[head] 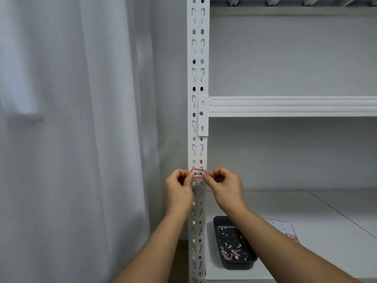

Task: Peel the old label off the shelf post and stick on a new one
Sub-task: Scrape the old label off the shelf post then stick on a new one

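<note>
Looking from the head view, I am pinching the label (198, 173) at both ends, left hand (179, 187) and right hand (224, 187), each grip closed tight, keeping it straight across the shelf post (197, 78).

Handwritten in black, "2-11", on a white red-bordered label (198, 173) set against the white shelf post (197, 78), pinched at its left edge by the left hand (179, 186) and at its right edge by the right hand (224, 185); more red-bordered labels on a sheet (285, 229) lying on the lower shelf, writing too small to read
</note>
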